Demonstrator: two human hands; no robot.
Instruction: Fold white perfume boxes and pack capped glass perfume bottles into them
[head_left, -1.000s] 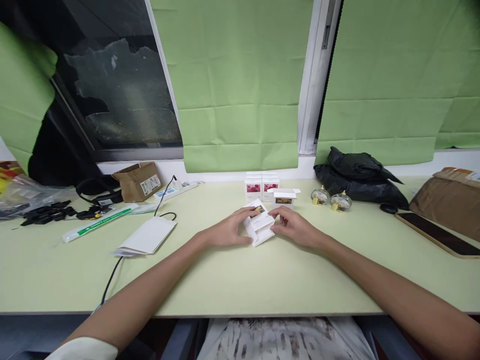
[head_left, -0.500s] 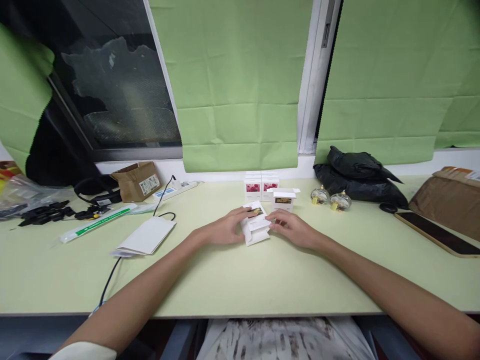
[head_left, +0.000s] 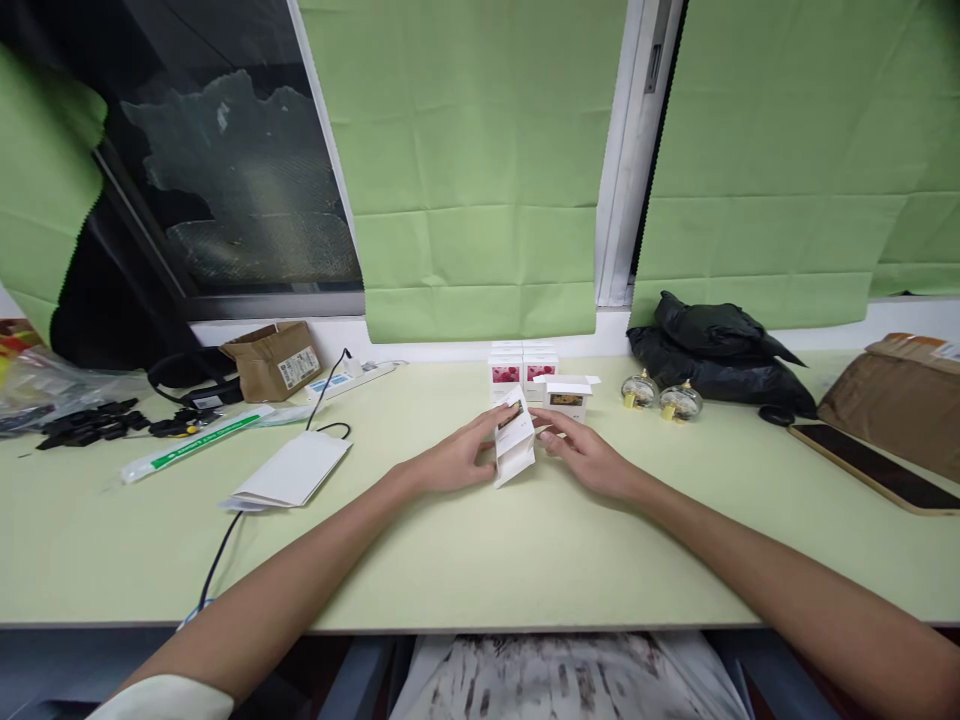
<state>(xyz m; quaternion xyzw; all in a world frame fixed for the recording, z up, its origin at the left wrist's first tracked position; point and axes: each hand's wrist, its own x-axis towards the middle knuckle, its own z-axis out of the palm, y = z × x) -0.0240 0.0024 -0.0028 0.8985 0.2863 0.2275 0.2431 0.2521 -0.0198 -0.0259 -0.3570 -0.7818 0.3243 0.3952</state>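
Observation:
A small white carton [head_left: 516,432] with a dark picture panel stands tilted over the middle of the table, its lower flap unfolded toward me. My left hand [head_left: 463,452] grips it from the left, thumb low and fingers along the upper edge. At its right edge is my right hand [head_left: 585,452], fingers stretched out and thumb apart; the fingertips reach the carton's edge, though firm contact is unclear. Just behind the right hand stands another white carton [head_left: 568,398] with its top flaps open. White boxes with pink-red pictures [head_left: 506,376] are grouped farther back.
Two round glass bottles [head_left: 681,403] with gold tags stand right of the cartons, before black plastic bags [head_left: 720,350]. A phone [head_left: 877,468] and brown parcel [head_left: 900,400] lie far right. Left are folded white card [head_left: 296,472], a cable, a green-and-white packet [head_left: 196,446] and a cardboard box [head_left: 276,362].
The carton in my left hand has turned and tipped more upright, showing its side and flap at a narrower angle. My right hand's thumb has come away from the lower flap.

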